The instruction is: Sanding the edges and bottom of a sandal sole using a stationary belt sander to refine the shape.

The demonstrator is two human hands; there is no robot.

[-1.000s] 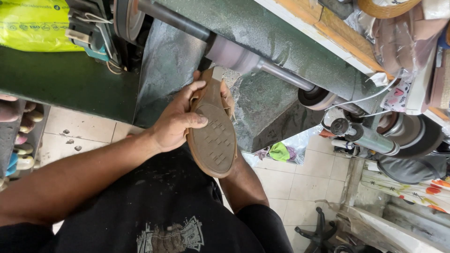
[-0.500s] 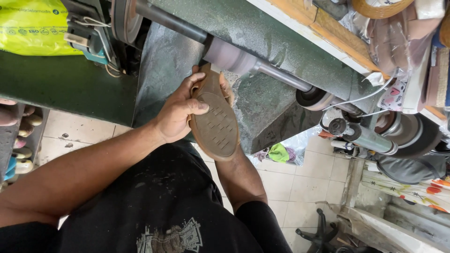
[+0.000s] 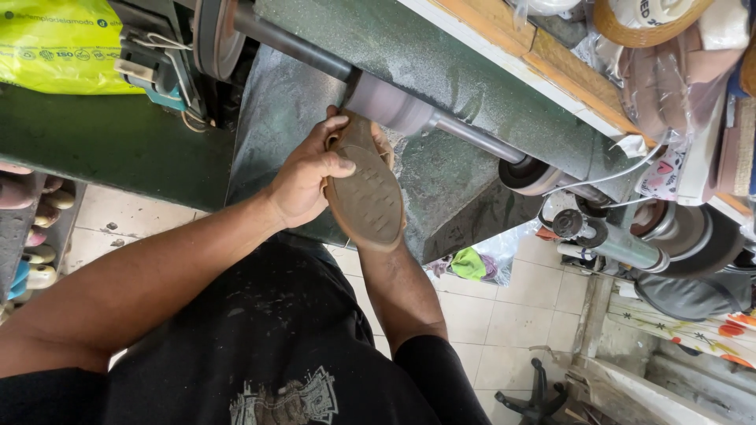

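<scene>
A brown shoe sole point(image 3: 367, 193) with a dotted tread faces up toward me. My left hand point(image 3: 305, 177) grips its left edge, thumb across the tread. My right hand point(image 3: 383, 148) is mostly hidden under the sole, with only some fingers showing at its far right edge. The sole's heel end is pressed against a grey sanding drum point(image 3: 391, 106) on a long steel shaft point(image 3: 472, 138) of a green grinding machine point(image 3: 441, 63).
A dark wheel point(image 3: 214, 35) sits on the shaft's left end, more wheels point(image 3: 526, 173) at the right. A yellow bag point(image 3: 59, 43) lies at the upper left. Shoes point(image 3: 35, 228) line the left edge. Tiled floor point(image 3: 504, 315) is below.
Both hands have carried the sole up and left along the machine, bringing its far end against the grey drum. The view has shifted slightly with it.
</scene>
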